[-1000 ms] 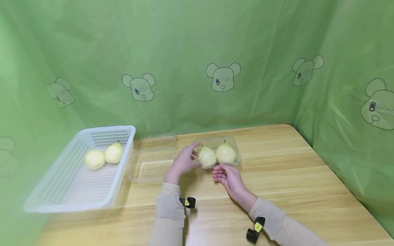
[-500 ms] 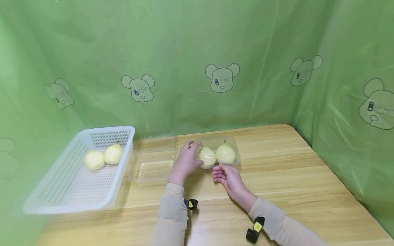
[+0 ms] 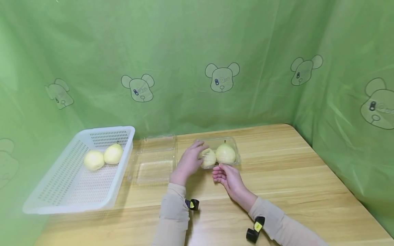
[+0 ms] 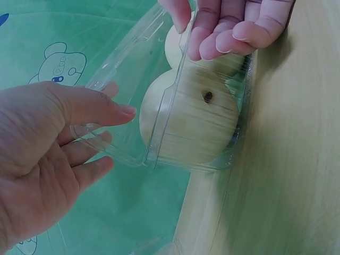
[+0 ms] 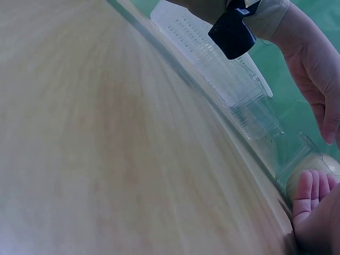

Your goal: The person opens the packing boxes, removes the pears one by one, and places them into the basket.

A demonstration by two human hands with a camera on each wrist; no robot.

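A clear plastic clamshell box (image 3: 233, 145) with two pale yellow-green pears, a left pear (image 3: 209, 158) and a right pear (image 3: 225, 153), sits on the table. My left hand (image 3: 188, 162) is at the box's left end. In the left wrist view the lid (image 4: 123, 79) stands at an angle to the tray, its edge between my left thumb (image 4: 109, 109) and fingers. My right hand (image 3: 229, 179) pinches the box's front rim with thumb and forefinger, the other fingers curled. The left pear is partly hidden behind my left fingers.
A white perforated basket (image 3: 107, 201) holding two more pears (image 3: 103, 158) stands at the left. Between it and the box lie clear plastic containers (image 3: 155, 160). A green curtain (image 3: 184, 109) hangs behind the wooden table (image 3: 292, 177).
My left hand has shifted to the right, and its fingers now reach over the left end of the box. The right hand has stayed at the front rim.
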